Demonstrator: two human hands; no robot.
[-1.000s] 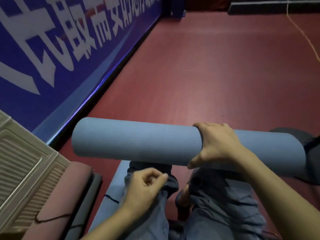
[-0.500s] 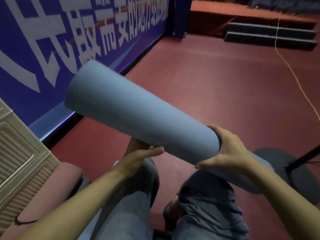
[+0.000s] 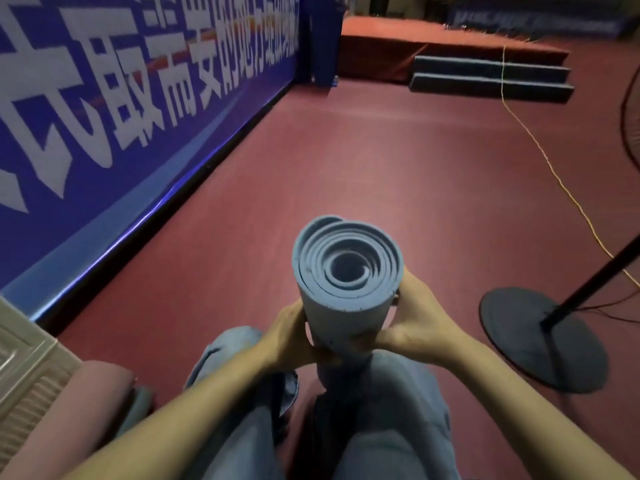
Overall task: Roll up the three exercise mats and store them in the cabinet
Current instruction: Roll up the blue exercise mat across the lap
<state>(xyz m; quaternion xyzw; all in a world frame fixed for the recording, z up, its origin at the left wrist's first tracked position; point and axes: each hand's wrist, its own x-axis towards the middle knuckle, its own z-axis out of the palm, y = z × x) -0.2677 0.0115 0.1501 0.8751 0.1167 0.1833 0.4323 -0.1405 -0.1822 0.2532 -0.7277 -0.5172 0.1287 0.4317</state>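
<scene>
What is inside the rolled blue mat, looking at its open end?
The blue mat shows only its own spiral layers around a hollow core. Deeper inside is dark. Both hands, left and right, cover its lower part.

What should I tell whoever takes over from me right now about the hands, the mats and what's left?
Left hand and right hand both grip the rolled blue mat, held on end between the knees, spiral end facing the camera.
A pink rolled mat lies at lower left beside the beige cabinet, a darker mat edge just behind it.
Done: blue mat rolled.
Left: put the mats in the cabinet.
</scene>
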